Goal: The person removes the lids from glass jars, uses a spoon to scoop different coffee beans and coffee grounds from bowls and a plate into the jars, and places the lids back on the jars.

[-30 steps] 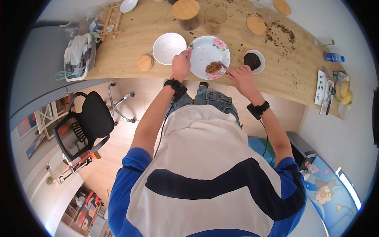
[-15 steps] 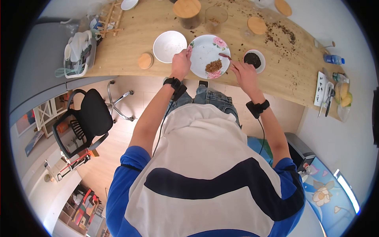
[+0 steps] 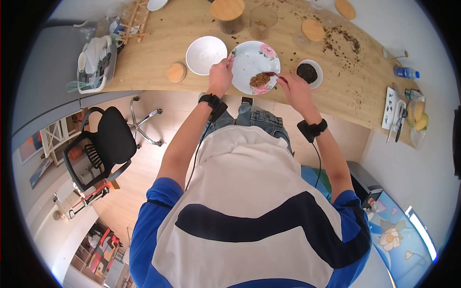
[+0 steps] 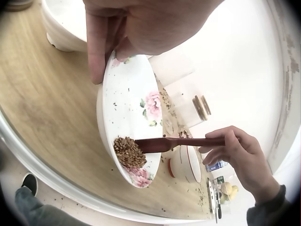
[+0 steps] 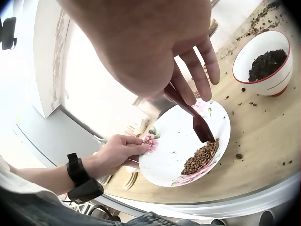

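OK, live from my end: L grip (image 3: 220, 79) is narrow, thumb & fingers pinching the L rim of the floral plate (image 3: 247, 60). R grip (image 3: 298, 92) is closed too, thumb & index on the handle of a dark-red utensil (image 4: 157, 145), the other fingers hanging loosely extended. Utensil runs from my R grip in over the plate's R side, flat end touching the edge of the brown grain pile (image 4: 129, 153). Pile sits inside the plate, near-R part, by a pink flower; in the head view that's just L of the R grip, approx. level w/ it, & farther off from the L grip, across the plate. Neither grip touches the grain, only the utensil does. Can't tell if the plate's flat on the desk (image 3: 158, 57) or slightly lifted. White bowl (image 3: 206, 54) is right beside the L grip, on the plate's L; can't tell if they touch. Small red-rimmed cup (image 5: 242, 66) w/ dark bits in it stands on the R, near the R grip but apart. Round wooden lid (image 3: 176, 72) lies L of the bowl. Far side: wood-topped jar (image 3: 227, 12), plus a clear container (image 3: 261, 24) w/ some grain inside. Dark crumbs (image 3: 353, 44) scattered over the desk's far R.
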Motion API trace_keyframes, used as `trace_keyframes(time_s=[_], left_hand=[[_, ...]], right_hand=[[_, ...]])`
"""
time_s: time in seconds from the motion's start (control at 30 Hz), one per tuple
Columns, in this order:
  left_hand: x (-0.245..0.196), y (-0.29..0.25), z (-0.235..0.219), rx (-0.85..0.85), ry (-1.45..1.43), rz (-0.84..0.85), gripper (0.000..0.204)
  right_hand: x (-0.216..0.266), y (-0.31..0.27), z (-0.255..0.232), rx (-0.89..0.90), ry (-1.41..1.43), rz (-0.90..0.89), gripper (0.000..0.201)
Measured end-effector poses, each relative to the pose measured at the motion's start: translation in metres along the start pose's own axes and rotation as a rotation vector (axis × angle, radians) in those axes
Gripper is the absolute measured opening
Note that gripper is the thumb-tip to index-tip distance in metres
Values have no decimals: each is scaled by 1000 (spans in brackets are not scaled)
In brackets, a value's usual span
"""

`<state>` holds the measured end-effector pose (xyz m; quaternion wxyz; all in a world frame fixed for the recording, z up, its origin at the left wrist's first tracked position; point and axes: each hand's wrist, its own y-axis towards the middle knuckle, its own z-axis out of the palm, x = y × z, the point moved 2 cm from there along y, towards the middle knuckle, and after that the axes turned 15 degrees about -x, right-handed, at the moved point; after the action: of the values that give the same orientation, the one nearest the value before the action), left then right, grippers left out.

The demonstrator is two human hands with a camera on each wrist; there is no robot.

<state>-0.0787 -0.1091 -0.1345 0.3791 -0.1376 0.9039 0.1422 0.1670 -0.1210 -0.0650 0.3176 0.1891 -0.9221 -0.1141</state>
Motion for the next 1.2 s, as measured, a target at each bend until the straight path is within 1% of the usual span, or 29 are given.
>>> trace_keyframes(time_s=[0.07,0.1,0.17,0.2,0.23,0.27,0.3,0.37,0.4,0.47,0.5,0.57,0.6,0.67,0.7,0.73,0.77,0.8,0.87,0.9,0.97,1.07,1.13,1.2], left_hand=[[0,-1,-1,-4,-1,9,23],[-2,-1,-2,-14,-19,16,21],[-3,-2,-2,-25,-33,19,19],[-4,-2,-2,-42,-52,39,19],[-4,-2,-2,-58,-71,60,21],[-5,-2,-3,-59,-69,59,21],[-7,-1,-4,-41,-50,50,21],[-8,-1,-4,-20,-32,41,21],[-7,1,-2,-22,-35,51,21],[-8,2,-3,-24,-36,57,21],[-10,4,-3,-16,-15,56,21],[-14,7,-3,-7,7,52,21],[-14,8,-3,-4,23,49,21],[-16,9,-3,-2,42,43,22],[-16,9,-3,22,61,32,23],[-17,9,-3,48,79,22,24],[-16,9,-2,48,79,22,24],[-15,9,-1,32,72,21,24],[-15,9,1,18,65,23,24],[-15,9,1,19,86,15,23],[-13,9,1,19,109,8,23],[-12,9,1,0,85,30,22],[-13,9,1,25,126,-11,21],[-14,9,0,21,115,-9,21]], right_hand=[[-1,1,-1,-60,79,128,20],[-4,0,0,-58,80,127,20],[-24,-2,3,-67,48,385,25],[-33,-3,5,-64,50,383,25],[-42,-5,7,-76,85,427,26],[-45,-4,7,-90,118,470,28],[-46,-3,9,-89,119,471,28],[-49,-4,13,9,270,671,30],[-51,-4,16,9,270,672,30],[-57,-8,26,48,527,880,33],[-58,-8,29,50,528,880,33],[-60,-12,36,50,684,1047,35],[-60,-14,40,53,684,1047,35],[-59,-18,49,51,870,1173,35],[-57,-17,53,54,871,1173,35],[-55,-18,57,58,948,1217,36],[-52,-18,61,61,1024,1261,36],[-49,-17,64,59,1024,1260,36],[-43,-14,71,45,1172,1289,38],[-42,-13,73,44,1173,1288,38],[-41,-9,79,10,1271,1297,37],[-42,-4,84,-17,1321,1282,36],[-42,-3,85,-27,1327,1286,36],[-45,-5,89,-38,1332,1291,35]])
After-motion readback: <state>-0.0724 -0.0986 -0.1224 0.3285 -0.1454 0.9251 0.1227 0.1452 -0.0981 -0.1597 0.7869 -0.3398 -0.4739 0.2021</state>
